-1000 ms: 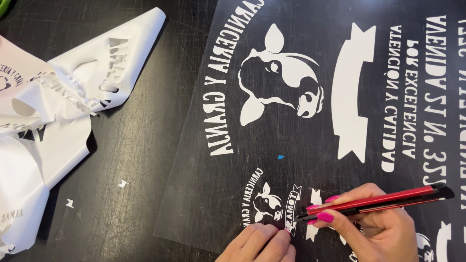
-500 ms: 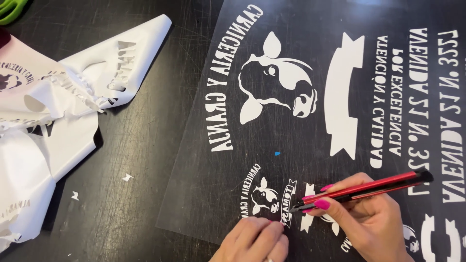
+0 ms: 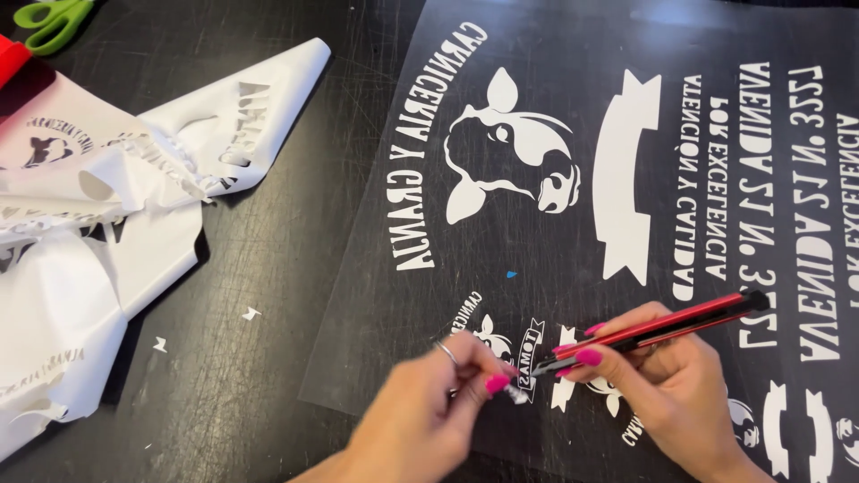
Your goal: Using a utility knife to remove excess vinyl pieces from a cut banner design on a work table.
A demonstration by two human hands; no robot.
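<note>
Head view, looking down on a dark table (image 3: 268,295). Right hand (image 3: 667,394) clenched around a red and black craft knife (image 3: 658,329), gripped like a pen, blade tip lowered onto a small white banner shape (image 3: 530,344) near the lower edge of a clear film sheet (image 3: 573,268). Left hand (image 3: 429,416) just beside it, thumb and forefinger pinched on a tiny white scrap (image 3: 514,394) right at that same banner, a ring on 1 finger, nails painted pink on both hands. Film sheet flat on the table, filling the right half of the frame, printed with mirrored white lettering, a large cow head (image 3: 510,156), a long white ribbon shape (image 3: 626,174) and several smaller copies of the same emblem along the bottom; a small blue speck (image 3: 511,275) below the cow head. Well apart on the left, a crumpled heap of peeled white backing (image 3: 116,233) with letter-shaped holes cut through it. 2 small white offcuts (image 3: 250,313) loose on the bare table between heap and sheet. Green scissors handles (image 3: 49,18) at the top left corner, partly out of frame, with a red object (image 3: 11,55) just below, too cropped to identify
</note>
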